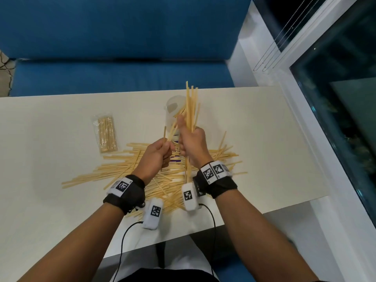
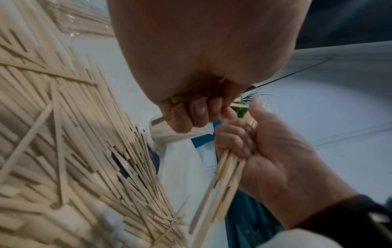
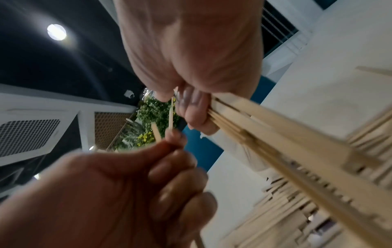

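**Upright bundle of thin, pale wooden stirring sticks** (image 1: 191,106), just above the centre of the head view. The right hand (image 1: 193,143) is closed in a fist round the bundle's lower part. The tips fan out above the fist and the tails hang below it toward the wrist.

Just left of it, the left hand (image 1: 156,155) pinches a couple of loose sticks (image 1: 164,135) between thumb and forefinger, angled toward the bundle. The two hands almost meet.

The step in hand appears to be adding these sticks to the bundle. It goes best if they are laid parallel to the bundle and slid in at the thumb side. The fist should slacken only enough to admit them, since a looser grip would likely let the tails slip out below. The uneven ends can then be tapped level.

Below the hands, a scattered heap of the same sticks (image 1: 122,169) covers the middle of the cream tabletop (image 1: 264,129). A translucent plastic cup (image 1: 175,104) sits just behind the bundle, partly hidden, so the long tips need care near it. A clear-wrapped packet of sticks (image 1: 105,135) lies left of centre.
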Tool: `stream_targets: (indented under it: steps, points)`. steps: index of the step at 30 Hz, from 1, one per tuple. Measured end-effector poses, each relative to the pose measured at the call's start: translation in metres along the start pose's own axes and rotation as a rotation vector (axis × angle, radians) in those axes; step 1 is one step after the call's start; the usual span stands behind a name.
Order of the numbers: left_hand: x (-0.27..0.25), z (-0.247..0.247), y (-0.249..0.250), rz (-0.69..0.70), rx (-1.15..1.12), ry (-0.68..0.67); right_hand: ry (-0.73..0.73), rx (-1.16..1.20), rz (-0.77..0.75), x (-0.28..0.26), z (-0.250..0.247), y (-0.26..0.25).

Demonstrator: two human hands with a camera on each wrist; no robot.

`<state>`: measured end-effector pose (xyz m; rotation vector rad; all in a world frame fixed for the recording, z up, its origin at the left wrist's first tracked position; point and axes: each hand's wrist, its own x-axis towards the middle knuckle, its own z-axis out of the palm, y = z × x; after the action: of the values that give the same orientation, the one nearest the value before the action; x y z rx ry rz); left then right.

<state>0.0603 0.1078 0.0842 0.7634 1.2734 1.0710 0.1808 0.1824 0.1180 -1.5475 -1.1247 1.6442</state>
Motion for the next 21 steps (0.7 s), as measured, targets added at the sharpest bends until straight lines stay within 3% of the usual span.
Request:
stream_targets:
  steps: [6, 11, 16, 18, 21]
  points:
    - [0.000, 0.003, 0.002, -0.029, 0.016, -0.041, -0.065, -0.056, -0.135, -0.006, 0.004, 0.002]
    - [0.004, -0.002, 0.002, -0.055, 0.170, 0.027, -0.127, -0.141, -0.163, -0.006, 0.001, 0.006]
    - [0.000, 0.005, 0.015, -0.065, 0.382, -0.025, -0.159, -0.224, -0.208, -0.007, 0.001, 0.005]
    - [-0.003, 0.011, 0.021, -0.038, 0.356, -0.058, -0.111, -0.279, -0.246, -0.009, 0.005, 0.006]
    - [-0.004, 0.014, 0.020, -0.049, 0.139, -0.018, 0.009, -0.212, -0.230, -0.011, 0.009, 0.002]
